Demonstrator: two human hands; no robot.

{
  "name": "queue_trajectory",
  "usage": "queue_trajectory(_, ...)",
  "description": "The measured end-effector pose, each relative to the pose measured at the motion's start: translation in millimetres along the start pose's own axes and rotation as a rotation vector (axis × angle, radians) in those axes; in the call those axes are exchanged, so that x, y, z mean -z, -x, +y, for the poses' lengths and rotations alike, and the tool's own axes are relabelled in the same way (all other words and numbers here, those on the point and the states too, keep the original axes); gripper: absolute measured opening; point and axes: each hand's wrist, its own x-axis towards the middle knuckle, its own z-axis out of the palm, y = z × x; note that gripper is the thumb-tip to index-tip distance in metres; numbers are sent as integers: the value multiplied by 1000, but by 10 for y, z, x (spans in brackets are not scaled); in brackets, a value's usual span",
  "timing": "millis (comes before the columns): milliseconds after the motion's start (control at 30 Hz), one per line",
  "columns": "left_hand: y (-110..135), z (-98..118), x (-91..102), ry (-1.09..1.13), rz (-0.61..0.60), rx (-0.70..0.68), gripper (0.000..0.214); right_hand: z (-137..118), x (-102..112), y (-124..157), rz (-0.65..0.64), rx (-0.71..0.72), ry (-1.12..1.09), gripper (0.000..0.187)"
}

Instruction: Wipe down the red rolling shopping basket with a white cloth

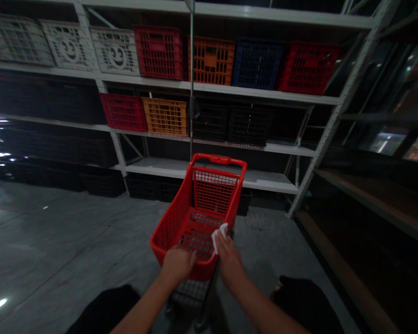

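A red plastic shopping cart [181, 218] stands right in front of me, its mesh basket bare inside. My left hand [177, 264] is closed over the near rim of the basket. My right hand [230, 262] rests on the same rim a little to the right, fingers pinched on a small white cloth or paper [218, 235]. The cart's red handle [218, 160] is at the far end, toward the shelves.
A white metal shelving rack [230, 93] faces me, holding white, red, orange, blue and black crates. Dark shelves [379, 199] run along the right. Grey concrete floor [55, 246] spreads to the left. My dark trouser legs show at the bottom.
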Motion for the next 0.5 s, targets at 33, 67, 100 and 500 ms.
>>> queue_trajectory(33, 27, -32, 15, 1, -3, -10, 53, -165, 36, 114, -27, 44, -24, 57)
queue_trajectory(67, 56, -63, 28, 2, -7, -23, 53, -306, 75, 215, -61, 83, -43, 58)
queue_trajectory(100, 86, -93, 39, 6, -14, -35, 52, -409, 114, 288, -94, 117, -53, 59)
queue_trajectory(500, 317, -206, 31, 60, -3, -98, 47, 294, 107, -366, 60, 11, 65, 45)
